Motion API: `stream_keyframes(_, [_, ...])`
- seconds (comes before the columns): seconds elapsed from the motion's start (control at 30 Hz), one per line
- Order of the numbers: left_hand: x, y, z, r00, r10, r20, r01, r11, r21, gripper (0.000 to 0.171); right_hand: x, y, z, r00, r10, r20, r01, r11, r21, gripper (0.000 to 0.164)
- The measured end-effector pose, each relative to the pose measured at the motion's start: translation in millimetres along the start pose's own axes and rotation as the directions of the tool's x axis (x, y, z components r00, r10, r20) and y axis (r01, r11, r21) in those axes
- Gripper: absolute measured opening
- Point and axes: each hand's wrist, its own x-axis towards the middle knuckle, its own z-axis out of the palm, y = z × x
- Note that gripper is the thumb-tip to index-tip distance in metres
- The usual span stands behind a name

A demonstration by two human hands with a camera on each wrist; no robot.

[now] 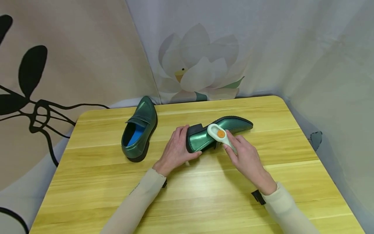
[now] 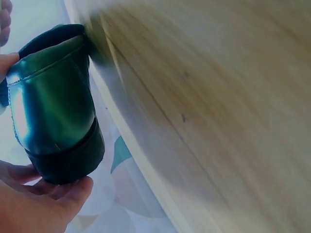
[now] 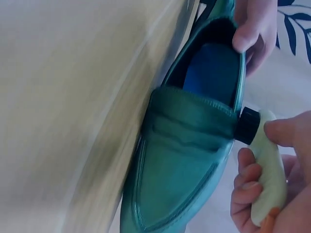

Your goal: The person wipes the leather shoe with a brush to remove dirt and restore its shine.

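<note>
A shiny dark green loafer (image 1: pixel 201 140) lies tipped on its side, its toe to the right and its sole toward the back. My left hand (image 1: pixel 176 148) grips it at the heel, the thumb by the near rim; the left wrist view shows fingers around the black heel (image 2: pixel 73 162). In my right hand (image 1: pixel 246 159) is a pale shoe brush (image 1: pixel 226 139) with an orange spot on its handle. Its black head (image 3: pixel 248 126) touches the loafer's side beside the strap; whether it is bristle or sponge is unclear. A blue insole (image 3: pixel 209 73) shows inside.
The matching green loafer (image 1: pixel 143 115) stands upright to the left, toe toward the back, its blue insole showing. Both are on a wooden table (image 1: pixel 190 201). Behind and around hangs patterned fabric (image 1: pixel 263 48) with a printed white flower.
</note>
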Motion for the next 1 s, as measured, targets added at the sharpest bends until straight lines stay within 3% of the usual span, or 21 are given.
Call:
stream_keyframes(0.3, [-0.1,-1.2,0.8,1.000,-0.015,0.006,0.015,1.000,-0.003,0.110,8,16,-4,0.992,0.101,-0.073,-0.102,0.995,-0.011,0.053])
stream_keyframes(0.57, [-1.1,-1.9,2.8,1.000,0.013,-0.007,-0.013,1.000,0.012,0.109,13,-13,11,0.997,-0.040,0.064,0.040,0.999,-0.001,0.054])
stream_keyframes(0.67, [-1.8,-1.5,4.1,1.000,0.017,0.003,-0.017,1.000,0.011,0.110,15,-19,13,0.995,-0.050,0.086,0.051,0.999,-0.012,0.052])
stream_keyframes(0.8, [-2.6,-0.5,4.9,1.000,0.003,0.022,-0.003,1.000,0.010,0.112,16,-12,9,0.998,0.007,0.066,-0.007,1.000,-0.007,0.051])
stream_keyframes(1.0, [-4.2,-2.0,4.3,1.000,-0.004,0.022,0.004,1.000,0.012,0.112,19,15,-3,0.988,0.155,0.023,-0.156,0.986,0.058,0.051])
